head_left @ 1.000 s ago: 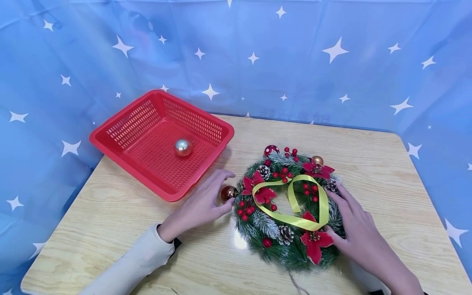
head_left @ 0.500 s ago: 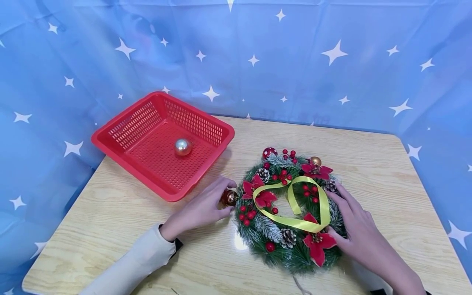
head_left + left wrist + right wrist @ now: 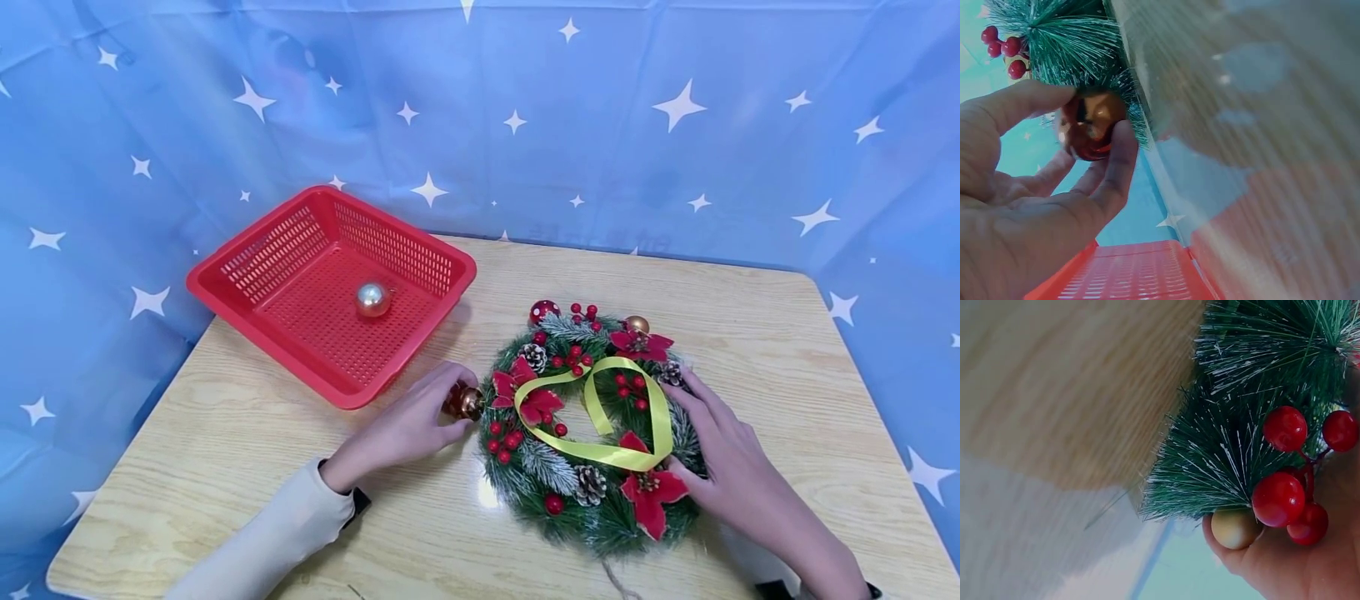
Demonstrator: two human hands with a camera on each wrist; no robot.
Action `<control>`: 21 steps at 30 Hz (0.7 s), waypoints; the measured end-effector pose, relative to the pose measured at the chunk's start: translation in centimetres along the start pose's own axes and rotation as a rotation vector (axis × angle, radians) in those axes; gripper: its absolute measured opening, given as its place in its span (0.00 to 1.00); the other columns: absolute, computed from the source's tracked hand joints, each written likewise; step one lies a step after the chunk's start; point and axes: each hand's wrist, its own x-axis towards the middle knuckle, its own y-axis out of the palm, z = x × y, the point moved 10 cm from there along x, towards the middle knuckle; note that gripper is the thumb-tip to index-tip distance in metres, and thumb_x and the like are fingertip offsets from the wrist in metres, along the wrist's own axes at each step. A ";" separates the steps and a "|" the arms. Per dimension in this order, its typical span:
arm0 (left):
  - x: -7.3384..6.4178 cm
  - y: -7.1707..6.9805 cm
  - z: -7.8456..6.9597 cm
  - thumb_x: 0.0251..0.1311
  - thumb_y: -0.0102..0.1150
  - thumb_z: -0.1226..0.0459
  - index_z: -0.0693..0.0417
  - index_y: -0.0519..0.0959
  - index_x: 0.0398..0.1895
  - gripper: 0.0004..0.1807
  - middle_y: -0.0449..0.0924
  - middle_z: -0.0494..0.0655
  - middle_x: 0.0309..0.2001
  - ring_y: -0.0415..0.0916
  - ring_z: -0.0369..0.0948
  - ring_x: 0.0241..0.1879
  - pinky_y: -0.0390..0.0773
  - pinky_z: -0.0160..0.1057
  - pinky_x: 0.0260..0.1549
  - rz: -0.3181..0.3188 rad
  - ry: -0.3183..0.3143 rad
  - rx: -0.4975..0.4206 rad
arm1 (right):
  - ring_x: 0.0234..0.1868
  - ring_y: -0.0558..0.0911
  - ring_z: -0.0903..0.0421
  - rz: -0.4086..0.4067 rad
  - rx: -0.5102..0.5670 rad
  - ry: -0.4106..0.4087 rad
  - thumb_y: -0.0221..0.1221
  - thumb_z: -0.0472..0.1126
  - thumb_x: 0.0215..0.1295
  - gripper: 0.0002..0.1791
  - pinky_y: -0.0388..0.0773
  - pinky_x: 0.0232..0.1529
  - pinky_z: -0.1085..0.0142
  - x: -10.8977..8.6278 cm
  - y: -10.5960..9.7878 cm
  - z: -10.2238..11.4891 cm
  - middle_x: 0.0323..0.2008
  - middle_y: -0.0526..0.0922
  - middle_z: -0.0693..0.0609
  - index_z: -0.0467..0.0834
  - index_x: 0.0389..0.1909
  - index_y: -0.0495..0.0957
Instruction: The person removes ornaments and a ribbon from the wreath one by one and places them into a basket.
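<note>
On the right half of the table lies a green Christmas wreath with red poinsettias, berries and pine cones. A loose yellow ribbon loops across it. At the wreath's left edge, my left hand pinches a shiny copper Christmas ball; the left wrist view shows thumb and fingertips on the ball. My right hand grips the wreath's right side, fingers over its greenery and thumb by the lower poinsettia. Close up, red berries and a small gold ball lie against the right hand.
A red plastic basket stands at the back left, with a shiny silvery-pink ball inside. A thin cord trails from the wreath toward the table's front edge. Behind the table hangs a blue star-patterned cloth.
My left fingers have closed around the copper ball, which has turned a little. The wreath has rotated slightly counterclockwise, its top leftward and its bottom rightward. The right hand keeps its hold.
</note>
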 end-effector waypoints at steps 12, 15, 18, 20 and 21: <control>-1.0 -2.3 -1.5 0.67 0.72 0.70 0.54 0.75 0.60 0.22 0.80 0.43 0.50 0.82 0.42 0.46 0.86 0.53 0.48 -0.148 0.051 -0.289 | 0.80 0.55 0.27 -0.004 0.001 -0.007 0.75 0.35 0.61 0.57 0.58 0.56 0.17 0.0 0.0 -0.1 0.88 0.44 0.41 0.44 0.87 0.54; -1.1 -3.4 -2.0 0.66 0.72 0.70 0.54 0.75 0.62 0.23 0.80 0.44 0.51 0.82 0.42 0.47 0.85 0.55 0.49 -0.206 0.067 -0.321 | 0.81 0.55 0.27 -0.005 0.002 -0.009 0.74 0.35 0.61 0.56 0.56 0.56 0.15 0.0 0.2 -0.2 0.88 0.43 0.42 0.44 0.87 0.54; -1.2 -4.7 -2.1 0.65 0.71 0.71 0.55 0.76 0.62 0.24 0.81 0.45 0.51 0.81 0.43 0.47 0.84 0.53 0.48 -0.267 0.065 -0.337 | 0.81 0.55 0.27 -0.007 0.006 -0.011 0.74 0.35 0.62 0.56 0.56 0.55 0.15 0.0 0.2 -0.1 0.88 0.43 0.42 0.44 0.87 0.54; -1.1 -5.8 -2.1 0.65 0.71 0.72 0.55 0.76 0.63 0.24 0.81 0.46 0.51 0.80 0.44 0.47 0.84 0.50 0.49 -0.304 0.058 -0.346 | 0.81 0.54 0.27 -0.008 0.010 -0.013 0.74 0.35 0.62 0.56 0.56 0.55 0.16 0.1 0.2 -0.1 0.88 0.43 0.42 0.44 0.87 0.54; -1.1 -6.4 -2.1 0.65 0.70 0.73 0.56 0.77 0.62 0.24 0.81 0.46 0.51 0.80 0.44 0.48 0.84 0.48 0.49 -0.320 0.054 -0.352 | 0.81 0.54 0.27 -0.008 0.012 -0.013 0.74 0.35 0.62 0.56 0.56 0.56 0.15 0.1 0.2 -0.1 0.88 0.43 0.42 0.44 0.87 0.54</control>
